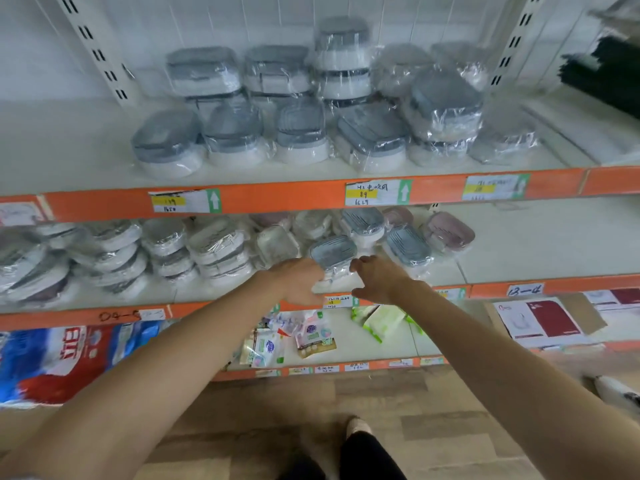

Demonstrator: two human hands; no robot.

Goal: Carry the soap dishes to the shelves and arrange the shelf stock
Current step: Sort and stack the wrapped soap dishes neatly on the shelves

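Observation:
A plastic-wrapped soap dish [333,252] with a grey-blue lid and white base sits at the front of the middle shelf [540,251]. My left hand [298,280] holds its left side. My right hand [375,277] holds its right side, thumb spread below. More wrapped soap dishes [114,251] are stacked along the same shelf to the left, and others lie behind, including a pink one [448,232]. The upper shelf [69,157] carries several stacked grey-lidded dishes [301,133].
Orange shelf edges [294,195] carry paper price labels. The bottom shelf holds small wipe packets [294,337], green packs [381,320] and a blue-red bag [62,362] at left. A cardboard box [543,317] sits at right. My foot [358,426] stands on wooden floor.

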